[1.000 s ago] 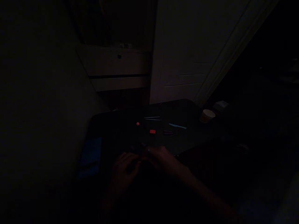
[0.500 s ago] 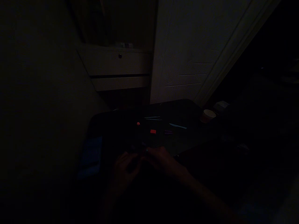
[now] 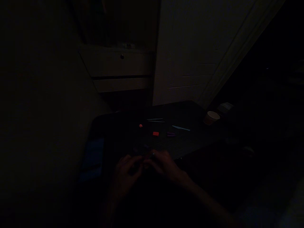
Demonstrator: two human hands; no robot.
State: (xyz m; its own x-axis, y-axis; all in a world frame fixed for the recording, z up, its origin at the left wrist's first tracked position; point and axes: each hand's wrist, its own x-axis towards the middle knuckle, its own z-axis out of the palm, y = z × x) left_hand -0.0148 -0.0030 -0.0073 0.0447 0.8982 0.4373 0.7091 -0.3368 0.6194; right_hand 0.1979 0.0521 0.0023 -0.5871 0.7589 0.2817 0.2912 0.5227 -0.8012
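The scene is very dark. My left hand [image 3: 127, 171] and my right hand [image 3: 163, 163] meet over the near part of the black table [image 3: 190, 142], fingertips pinched close together. Whatever is between them is too dark to make out. Just beyond the fingers lies a small red block [image 3: 155, 134], with a dark purple piece [image 3: 171, 134] to its right. Farther back are a small orange-red ball-like piece [image 3: 141, 125], a pair of thin tweezers [image 3: 155, 120] and a light blue plastic knife [image 3: 180, 128].
A paper cup [image 3: 212, 117] stands at the table's right, near a pale box [image 3: 225, 107]. At the left edge lies a flat blue object [image 3: 92, 158]. A drawer cabinet [image 3: 121, 66] and a pale door [image 3: 182, 57] stand behind the table.
My right hand has shifted slightly right, its fingers changing position against the left hand's. The left hand and the things on the table stay put. The picture is a little darker.
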